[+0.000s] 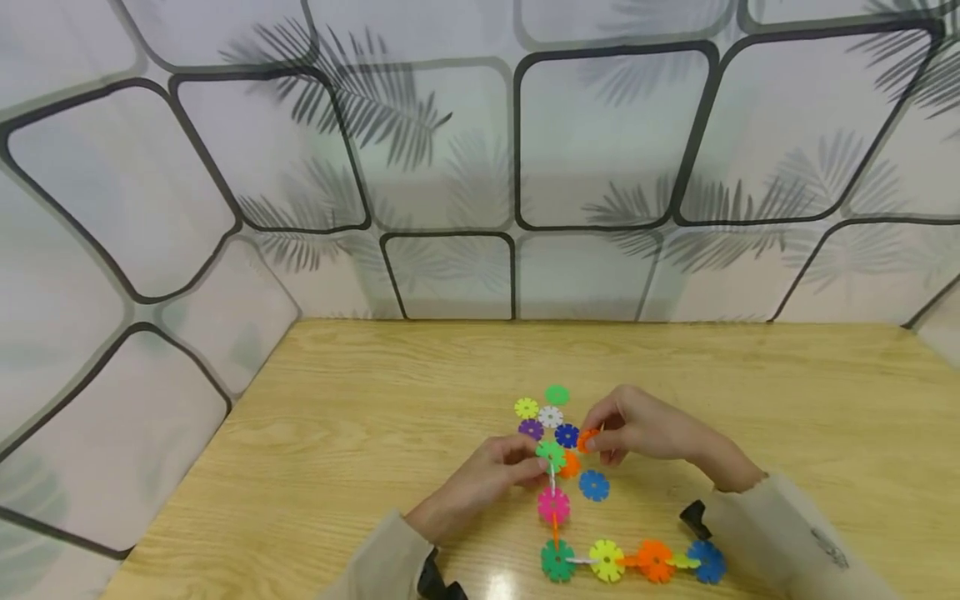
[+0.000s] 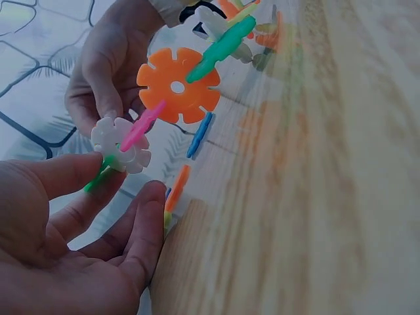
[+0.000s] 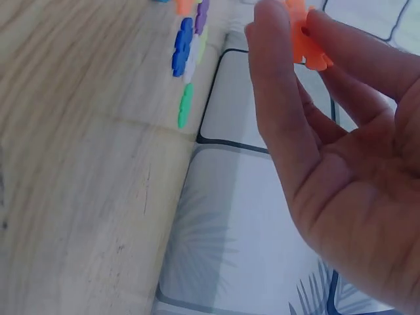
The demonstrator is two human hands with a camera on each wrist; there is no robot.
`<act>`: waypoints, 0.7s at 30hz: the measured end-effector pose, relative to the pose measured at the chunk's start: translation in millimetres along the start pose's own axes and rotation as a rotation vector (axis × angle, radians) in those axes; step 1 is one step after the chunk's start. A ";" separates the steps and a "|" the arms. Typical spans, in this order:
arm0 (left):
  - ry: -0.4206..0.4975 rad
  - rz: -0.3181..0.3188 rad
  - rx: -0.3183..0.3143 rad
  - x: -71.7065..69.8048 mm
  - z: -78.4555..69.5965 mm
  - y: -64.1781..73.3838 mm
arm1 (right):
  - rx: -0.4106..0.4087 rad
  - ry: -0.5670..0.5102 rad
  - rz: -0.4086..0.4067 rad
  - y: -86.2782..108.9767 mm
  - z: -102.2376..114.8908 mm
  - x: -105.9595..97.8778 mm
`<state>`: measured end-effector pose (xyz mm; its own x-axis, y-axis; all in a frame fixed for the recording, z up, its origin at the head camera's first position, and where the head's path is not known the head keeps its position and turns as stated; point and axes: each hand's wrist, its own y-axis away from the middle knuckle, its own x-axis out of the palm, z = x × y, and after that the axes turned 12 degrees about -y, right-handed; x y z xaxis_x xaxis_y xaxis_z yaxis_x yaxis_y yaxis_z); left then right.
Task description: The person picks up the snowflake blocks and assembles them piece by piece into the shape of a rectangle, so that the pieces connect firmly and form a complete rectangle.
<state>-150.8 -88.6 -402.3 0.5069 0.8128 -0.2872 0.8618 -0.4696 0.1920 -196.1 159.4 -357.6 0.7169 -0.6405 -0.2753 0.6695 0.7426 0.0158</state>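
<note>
My left hand pinches the light green notched disc at the upper end of a chain of slotted plastic discs. In the left wrist view, thumb and finger hold that green disc beside the white disc it slots into. Below them the chain runs through a pink disc to a darker green corner disc, then turns right to a blue end disc. To the right of the light green disc, my right hand holds a separate orange disc between thumb and fingers.
Loose discs lie just beyond the hands: green, yellow, white, purple and dark blue. An orange disc and a blue disc lie closer. A patterned wall covering borders the wooden table.
</note>
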 end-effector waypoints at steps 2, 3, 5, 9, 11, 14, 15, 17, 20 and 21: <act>-0.009 -0.009 -0.005 0.1 -0.2 0.8 | -0.001 0.008 0.008 1.6 0.8 1.3; -0.010 -0.011 -0.004 0.5 -0.4 1.0 | 0.003 0.015 0.006 2.6 1.4 1.7; -0.005 -0.007 0.007 1.8 -0.6 0.5 | 0.008 0.024 0.000 5.5 3.8 2.3; 0.014 0.000 0.020 1.7 0.0 0.1 | 0.002 0.017 0.006 7.4 6.6 3.3; 0.016 -0.010 0.027 2.0 0.7 0.0 | -0.006 0.004 0.016 7.6 6.9 4.2; 0.015 -0.025 0.022 1.4 1.1 0.3 | -0.017 -0.009 0.033 6.2 6.6 6.1; 0.014 -0.027 0.023 1.2 1.3 0.2 | -0.021 -0.008 0.038 5.8 6.5 6.8; 0.015 -0.028 0.019 0.9 1.2 0.1 | -0.030 0.002 0.038 5.3 6.4 8.2; 0.015 -0.029 0.013 0.9 1.2 0.1 | -0.060 0.031 0.031 4.4 5.1 10.6; 0.015 -0.029 0.012 1.1 1.2 0.4 | -0.066 0.042 0.028 4.3 4.1 11.3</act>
<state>-149.9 -88.3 -403.6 0.4814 0.8312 -0.2783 0.8763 -0.4496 0.1729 -184.3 154.5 -356.6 0.7252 -0.6119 -0.3158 0.6344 0.7720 -0.0391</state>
